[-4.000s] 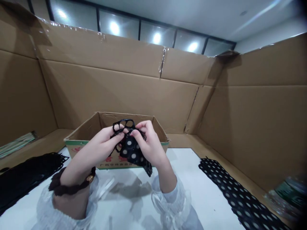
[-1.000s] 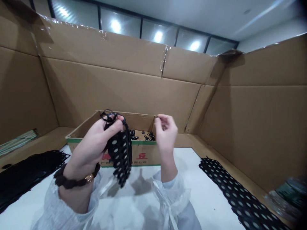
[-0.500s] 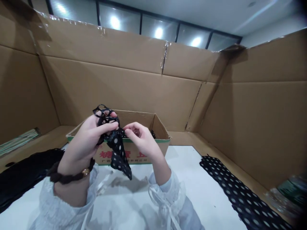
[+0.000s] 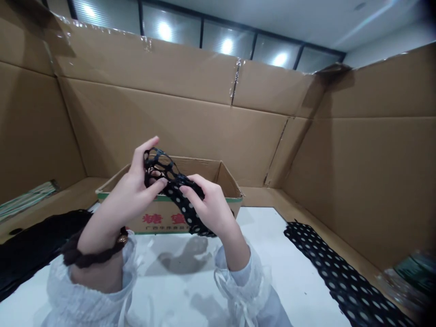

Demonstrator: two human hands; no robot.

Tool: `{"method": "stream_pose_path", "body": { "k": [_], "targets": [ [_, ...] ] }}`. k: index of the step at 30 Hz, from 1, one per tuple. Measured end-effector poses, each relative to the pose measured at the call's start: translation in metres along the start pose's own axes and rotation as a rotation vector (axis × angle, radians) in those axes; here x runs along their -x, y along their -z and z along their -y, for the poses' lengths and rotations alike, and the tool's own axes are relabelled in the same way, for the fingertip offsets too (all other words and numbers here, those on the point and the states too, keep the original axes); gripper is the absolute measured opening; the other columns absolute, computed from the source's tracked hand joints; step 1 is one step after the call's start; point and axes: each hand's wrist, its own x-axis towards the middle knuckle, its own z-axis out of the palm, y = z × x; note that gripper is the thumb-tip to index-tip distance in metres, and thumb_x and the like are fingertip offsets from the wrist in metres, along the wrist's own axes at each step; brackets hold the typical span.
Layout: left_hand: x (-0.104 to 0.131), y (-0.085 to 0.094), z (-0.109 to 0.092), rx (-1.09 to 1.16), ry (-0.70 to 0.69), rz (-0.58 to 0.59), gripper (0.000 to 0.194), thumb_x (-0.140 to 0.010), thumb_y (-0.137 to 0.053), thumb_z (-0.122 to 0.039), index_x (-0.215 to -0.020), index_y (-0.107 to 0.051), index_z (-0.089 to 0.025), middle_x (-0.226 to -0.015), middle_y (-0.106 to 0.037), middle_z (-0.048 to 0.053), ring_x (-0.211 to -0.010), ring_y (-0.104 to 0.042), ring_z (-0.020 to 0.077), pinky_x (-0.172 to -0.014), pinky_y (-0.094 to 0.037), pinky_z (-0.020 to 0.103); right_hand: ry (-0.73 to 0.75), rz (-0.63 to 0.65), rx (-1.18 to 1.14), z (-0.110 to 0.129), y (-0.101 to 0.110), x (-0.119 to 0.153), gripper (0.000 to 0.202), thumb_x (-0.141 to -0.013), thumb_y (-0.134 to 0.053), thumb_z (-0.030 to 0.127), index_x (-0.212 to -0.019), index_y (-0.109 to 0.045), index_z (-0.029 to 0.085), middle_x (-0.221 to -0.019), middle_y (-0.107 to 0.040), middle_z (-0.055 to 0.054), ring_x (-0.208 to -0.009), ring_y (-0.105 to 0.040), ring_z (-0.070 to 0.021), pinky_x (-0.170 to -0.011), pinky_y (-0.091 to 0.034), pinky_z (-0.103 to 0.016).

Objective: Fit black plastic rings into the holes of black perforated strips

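Note:
Both hands hold a black strip with light polka dots [image 4: 184,205] in front of the open cardboard box. My left hand [image 4: 134,188] pinches its upper end between thumb and fingers, with the index finger raised; black netting with round holes [image 4: 160,160] bunches there. My right hand [image 4: 211,204] grips the dotted part between thumb and fingers, and the strip's lower end hangs below toward the table. The box [image 4: 146,222], marked with red characters and a green edge line, stands just behind the hands. Its inside is mostly hidden by them.
At right lies a dotted black strip pile [image 4: 327,263], beside a plastic bottle [image 4: 412,277]. At left are black fabric [image 4: 41,245] and a pale striped bundle [image 4: 29,200]. Tall cardboard walls [image 4: 177,118] surround the white tabletop [image 4: 170,281].
My right hand has moved from pinching near the box opening to gripping the dotted strip, whose lower end has swung right. My left index finger has lifted, and the netting is spread wider.

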Motion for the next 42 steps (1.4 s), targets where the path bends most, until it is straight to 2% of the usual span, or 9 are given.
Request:
{"method": "stream_pose_path", "body": {
  "k": [2,8,13,16,20,26,31,37,42],
  "targets": [
    [0.001,-0.001,0.000,-0.050,-0.079,0.021,0.079,-0.074,-0.063,-0.020,-0.142,-0.023,-0.034,-0.101,-0.058,-0.001,-0.091,-0.057,0.0158,-0.080,-0.044,0.021,0.000,-0.008,0.075,-0.003,0.000,0.000,0.022,-0.089,-0.044,0.034,-0.096,-0.058,0.019,-0.091,-0.065,-0.003,-0.085,-0.060,-0.0158,-0.076,-0.044,-0.027],
    [0.008,0.001,-0.005,-0.117,-0.125,0.272,0.039,-0.081,-0.055,-0.033,-0.119,-0.054,-0.026,-0.111,-0.059,0.002,-0.104,-0.054,0.0205,-0.086,-0.043,0.022,-0.032,-0.098,0.278,-0.005,-0.005,-0.001,0.022,-0.087,-0.049,0.034,-0.101,-0.059,0.020,-0.092,-0.059,-0.006,-0.084,-0.058,-0.0183,-0.076,-0.044,-0.030],
    [0.003,-0.004,-0.002,-0.215,-0.016,0.044,0.024,-0.078,-0.056,-0.042,-0.087,-0.059,-0.021,-0.079,-0.062,0.001,-0.070,-0.054,0.0176,-0.060,-0.042,0.023,0.021,-0.127,0.229,-0.003,-0.004,-0.001,0.025,-0.084,-0.053,0.035,-0.104,-0.058,0.020,-0.094,-0.055,-0.006,-0.086,-0.056,-0.0176,-0.079,-0.046,-0.030],
    [0.001,-0.008,-0.001,-0.174,0.040,0.077,0.022,-0.077,-0.058,-0.041,-0.075,-0.061,-0.019,-0.067,-0.060,0.000,-0.060,-0.049,0.0152,-0.054,-0.038,0.021,0.041,-0.135,0.200,-0.003,-0.002,-0.001,0.030,-0.081,-0.058,0.036,-0.108,-0.057,0.022,-0.096,-0.055,-0.006,-0.092,-0.054,-0.0188,-0.084,-0.046,-0.033],
    [0.002,-0.011,-0.008,-0.115,0.059,0.058,0.018,-0.075,-0.061,-0.037,-0.077,-0.065,-0.019,-0.068,-0.062,0.000,-0.061,-0.051,0.0147,-0.053,-0.038,0.019,0.041,-0.213,0.242,-0.002,-0.005,0.000,0.041,-0.077,-0.063,0.034,-0.115,-0.056,0.021,-0.101,-0.054,-0.009,-0.101,-0.049,-0.0226,-0.090,-0.043,-0.039],
    [0.007,-0.010,-0.011,0.082,0.212,0.183,0.020,-0.075,-0.060,-0.039,-0.084,-0.065,-0.021,-0.066,-0.059,0.001,-0.053,-0.053,0.0145,-0.041,-0.038,0.019,-0.156,-0.085,-0.248,0.003,-0.008,0.001,0.030,-0.071,-0.067,0.033,-0.098,-0.067,0.019,-0.089,-0.064,-0.004,-0.071,-0.057,-0.0132,-0.068,-0.051,-0.030],
    [0.010,-0.011,-0.009,0.212,0.218,0.217,0.020,-0.076,-0.061,-0.034,-0.092,-0.064,-0.023,-0.066,-0.054,0.000,-0.059,-0.055,0.0148,-0.047,-0.043,0.019,-0.330,-0.081,-0.693,0.003,-0.003,-0.003,0.028,-0.061,-0.074,0.034,-0.083,-0.070,0.019,-0.084,-0.070,-0.003,-0.075,-0.062,-0.0143,-0.072,-0.052,-0.031],
    [0.015,-0.011,-0.018,0.290,0.206,0.238,0.015,-0.077,-0.060,-0.029,-0.090,-0.063,-0.021,-0.077,-0.059,0.000,-0.065,-0.053,0.0127,-0.053,-0.043,0.017,-0.386,-0.036,-0.907,0.007,0.003,-0.003,0.019,-0.062,-0.073,0.029,-0.078,-0.071,0.019,-0.070,-0.067,0.001,-0.062,-0.058,-0.0091,-0.064,-0.051,-0.025],
    [0.016,-0.014,-0.024,0.308,0.250,0.263,0.012,-0.081,-0.054,-0.030,-0.085,-0.058,-0.020,-0.071,-0.056,-0.002,-0.059,-0.051,0.0120,-0.048,-0.040,0.018,-0.439,-0.056,-0.985,0.011,0.001,-0.001,0.016,-0.063,-0.071,0.024,-0.077,-0.067,0.018,-0.065,-0.064,0.002,-0.058,-0.056,-0.0076,-0.063,-0.049,-0.023]
  ]
}}
